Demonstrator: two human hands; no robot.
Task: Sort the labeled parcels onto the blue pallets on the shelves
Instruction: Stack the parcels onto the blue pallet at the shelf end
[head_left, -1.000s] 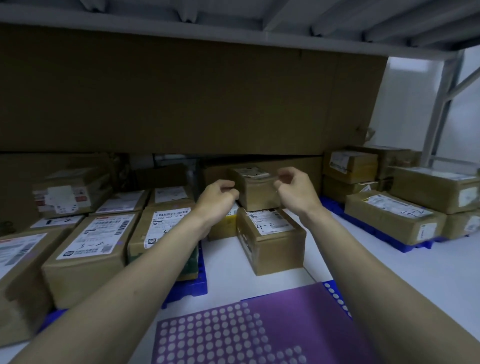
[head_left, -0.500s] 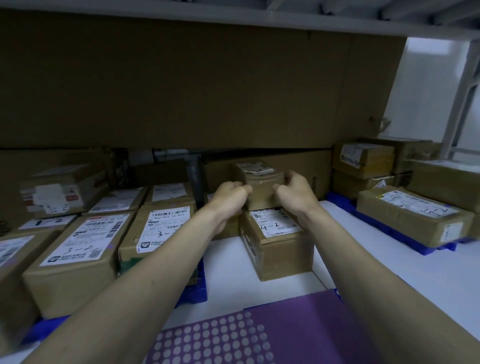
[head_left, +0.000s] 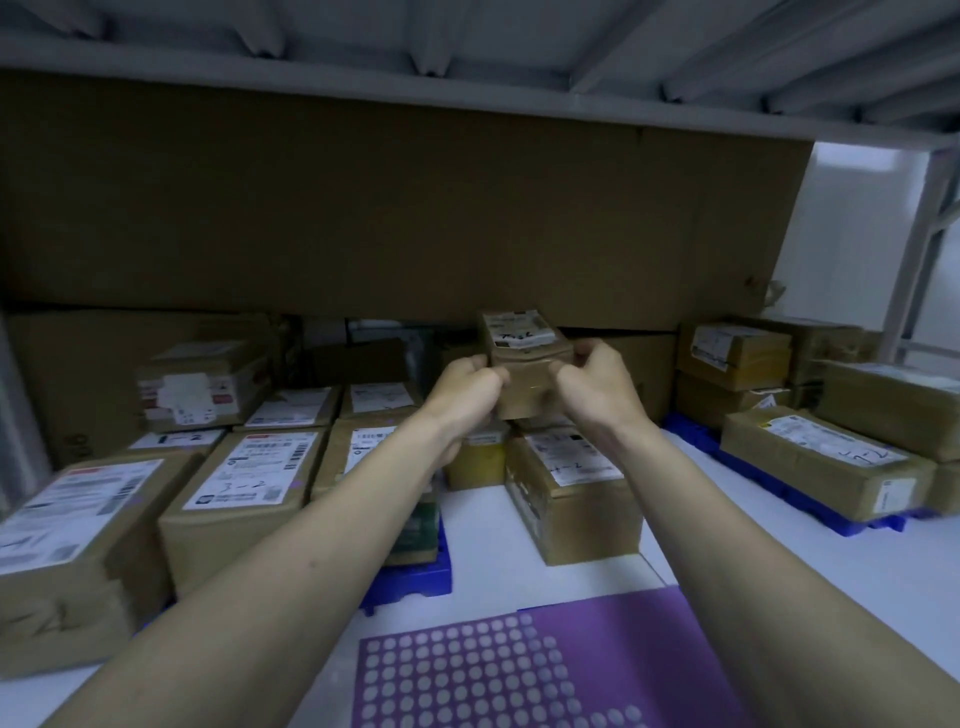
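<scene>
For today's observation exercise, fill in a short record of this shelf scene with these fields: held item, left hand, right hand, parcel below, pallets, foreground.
held item: small brown parcel, white label on top, writing too blurred to read
left hand: left hand grips the parcel's left side
right hand: right hand grips its right side
parcel below: brown box with a handwritten label, on the white shelf
pallets: blue pallet at right carrying labeled boxes; another blue pallet left of centre
foreground: purple dotted mat
</scene>
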